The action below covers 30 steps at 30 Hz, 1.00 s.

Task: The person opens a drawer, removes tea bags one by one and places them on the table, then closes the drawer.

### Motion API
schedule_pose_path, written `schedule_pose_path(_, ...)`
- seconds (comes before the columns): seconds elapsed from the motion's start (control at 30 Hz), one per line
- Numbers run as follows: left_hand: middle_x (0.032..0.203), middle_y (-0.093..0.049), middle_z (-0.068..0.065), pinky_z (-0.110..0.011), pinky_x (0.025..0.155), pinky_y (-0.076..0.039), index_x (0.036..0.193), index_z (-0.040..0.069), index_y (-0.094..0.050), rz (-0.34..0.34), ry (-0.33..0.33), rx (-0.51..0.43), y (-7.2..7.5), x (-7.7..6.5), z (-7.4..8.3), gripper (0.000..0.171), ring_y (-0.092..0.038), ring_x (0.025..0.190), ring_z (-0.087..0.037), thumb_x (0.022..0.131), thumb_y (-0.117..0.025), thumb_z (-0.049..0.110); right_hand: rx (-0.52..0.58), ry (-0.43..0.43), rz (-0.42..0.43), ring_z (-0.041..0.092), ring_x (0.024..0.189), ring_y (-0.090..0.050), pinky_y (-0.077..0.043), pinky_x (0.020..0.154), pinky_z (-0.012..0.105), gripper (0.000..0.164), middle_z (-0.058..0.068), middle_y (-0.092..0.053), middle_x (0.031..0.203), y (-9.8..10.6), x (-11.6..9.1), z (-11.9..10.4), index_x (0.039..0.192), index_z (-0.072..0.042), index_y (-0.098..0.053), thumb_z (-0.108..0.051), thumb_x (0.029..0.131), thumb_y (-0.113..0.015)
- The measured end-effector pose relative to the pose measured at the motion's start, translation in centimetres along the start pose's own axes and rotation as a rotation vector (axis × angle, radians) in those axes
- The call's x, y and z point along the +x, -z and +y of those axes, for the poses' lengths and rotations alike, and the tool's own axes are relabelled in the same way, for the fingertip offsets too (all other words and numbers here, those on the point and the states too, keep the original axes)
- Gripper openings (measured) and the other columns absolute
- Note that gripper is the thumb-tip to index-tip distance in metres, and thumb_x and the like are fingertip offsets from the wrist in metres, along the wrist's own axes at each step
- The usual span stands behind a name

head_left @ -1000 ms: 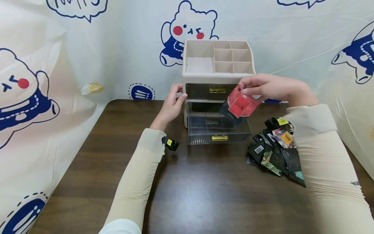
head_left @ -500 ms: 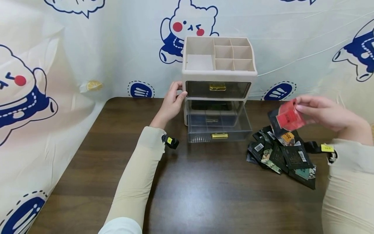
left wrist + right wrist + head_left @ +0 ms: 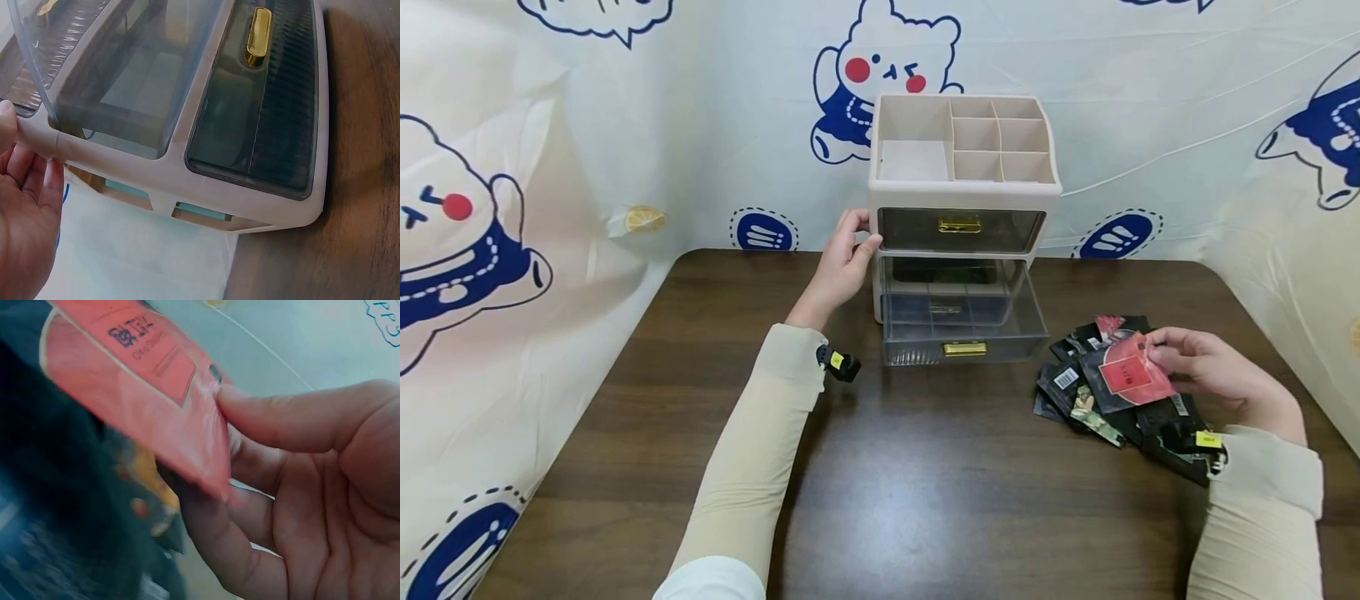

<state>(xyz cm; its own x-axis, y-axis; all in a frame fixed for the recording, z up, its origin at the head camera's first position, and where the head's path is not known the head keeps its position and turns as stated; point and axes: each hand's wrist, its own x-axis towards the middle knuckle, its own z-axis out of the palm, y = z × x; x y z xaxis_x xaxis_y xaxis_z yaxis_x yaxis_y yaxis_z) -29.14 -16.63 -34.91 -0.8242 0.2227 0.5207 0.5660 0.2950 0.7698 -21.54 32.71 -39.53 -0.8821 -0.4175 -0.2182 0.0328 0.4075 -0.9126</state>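
My right hand [image 3: 1217,371] pinches a red-and-black sachet [image 3: 1127,373] by its red edge, over a pile of dark sachets [image 3: 1093,412] on the right. In the right wrist view the thumb presses the red sachet [image 3: 144,387] from above, with fingers underneath. My left hand [image 3: 842,267] grips the left side of a white drawer organizer [image 3: 962,196]. In the left wrist view its thumb is on the front and its fingers are behind the frame. The organizer's middle drawer [image 3: 966,333], clear grey with a gold handle, is pulled out; the drawer above is closed.
Open compartments [image 3: 1000,137] top the organizer, which stands at the back of the brown table [image 3: 910,483]. Behind it hangs a printed white cloth [image 3: 722,100]. A black strap camera [image 3: 838,364] sits on the left wrist, another on the right.
My right hand has carried the red-and-black sachet away from the organizer's front, rightward and down over the pile. My left hand has kept its hold on the organizer.
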Motion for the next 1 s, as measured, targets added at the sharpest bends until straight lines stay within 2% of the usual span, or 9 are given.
schedule_pose_path(0.2,0.113,-0.042,-0.007,-0.039,0.092,-0.040,0.116,0.002,-0.044,-0.009,0.012,0.011,-0.3,0.1,0.0,0.022,-0.039,0.108,-0.011,0.097,-0.045,0.013,-0.113,-0.141,0.170,0.017,0.074,-0.057,-0.053,0.066,0.030,0.032,-0.002,-0.061,0.088,-1.4,0.8,-0.3,0.118,0.010,-0.041,-0.013,0.096,-0.047)
schedule_pose_path(0.33,0.114,-0.042,-0.009,-0.040,0.093,-0.039,0.118,0.001,-0.043,-0.009,0.024,0.008,-0.2,0.1,0.3,0.025,-0.039,0.108,-0.013,0.097,-0.045,0.013,-0.181,-0.156,0.253,0.016,0.073,-0.058,-0.052,0.065,0.026,0.035,0.001,-0.063,0.088,-1.8,1.4,-1.4,0.119,0.010,-0.042,-0.015,0.096,-0.049)
schedule_pose_path(0.4,0.115,-0.042,-0.012,-0.040,0.093,-0.039,0.119,-0.001,-0.042,-0.008,0.036,0.005,-0.1,-0.2,1.4,0.025,-0.039,0.108,-0.016,0.097,-0.044,0.011,-0.194,-0.135,0.282,0.016,0.072,-0.058,-0.052,0.064,0.025,0.034,0.001,-0.062,0.087,-2.0,1.5,-2.0,0.119,0.010,-0.042,-0.015,0.096,-0.049)
schedule_pose_path(0.47,0.114,-0.042,-0.016,-0.042,0.092,-0.039,0.118,-0.004,-0.041,-0.005,0.038,0.001,-0.1,-0.5,2.4,0.025,-0.040,0.108,-0.019,0.097,-0.044,0.008,-0.212,-0.095,0.308,0.015,0.071,-0.058,-0.052,0.062,0.024,0.032,0.000,-0.062,0.086,-2.3,1.5,-2.7,0.118,0.009,-0.043,-0.014,0.096,-0.047)
schedule_pose_path(0.57,0.114,-0.042,-0.019,-0.043,0.092,-0.039,0.116,-0.008,-0.040,0.001,0.042,-0.009,0.0,-0.9,3.7,0.024,-0.040,0.107,-0.022,0.096,-0.043,0.005,-0.283,-0.012,0.392,0.014,0.071,-0.057,-0.051,0.059,0.024,0.030,-0.003,-0.061,0.084,-3.3,1.2,-4.5,0.115,0.006,-0.048,-0.017,0.096,-0.049)
schedule_pose_path(0.7,0.113,-0.044,-0.020,-0.044,0.091,-0.039,0.114,-0.008,-0.039,-0.002,0.029,-0.027,0.0,-0.8,3.6,0.022,-0.040,0.109,-0.023,0.096,-0.043,0.005,-0.391,0.144,0.523,0.012,0.068,-0.057,-0.047,0.055,0.020,0.022,-0.001,-0.061,0.080,-6.1,0.7,-8.4,0.104,-0.002,-0.058,-0.021,0.092,-0.056)
schedule_pose_path(0.77,0.113,-0.045,-0.020,-0.044,0.091,-0.040,0.113,-0.008,-0.039,-0.004,0.033,-0.032,0.0,-0.8,3.6,0.022,-0.040,0.110,-0.023,0.096,-0.043,0.005,-0.407,0.242,0.538,0.012,0.063,-0.057,-0.046,0.052,0.018,0.015,0.002,-0.062,0.077,-8.0,0.6,-10.3,0.098,-0.005,-0.061,-0.018,0.090,-0.060)
schedule_pose_path(0.87,0.114,-0.045,-0.021,-0.044,0.092,-0.039,0.113,-0.008,-0.038,-0.004,0.042,-0.035,0.1,-0.8,3.7,0.022,-0.040,0.111,-0.023,0.096,-0.044,0.004,-0.429,0.389,0.479,0.013,0.057,-0.057,-0.046,0.048,0.020,0.003,0.003,-0.062,0.070,-11.1,0.7,-12.3,0.091,-0.011,-0.063,-0.011,0.087,-0.063)
schedule_pose_path(1.0,0.114,-0.044,-0.021,-0.044,0.093,-0.039,0.113,-0.008,-0.038,-0.003,0.048,-0.033,0.1,-0.8,3.7,0.022,-0.039,0.112,-0.023,0.096,-0.044,0.004,-0.482,0.530,0.292,0.008,0.056,-0.054,-0.048,0.049,0.024,0.008,-0.005,-0.060,0.068,-14.4,1.1,-13.3,0.090,-0.016,-0.063,-0.010,0.086,-0.065)
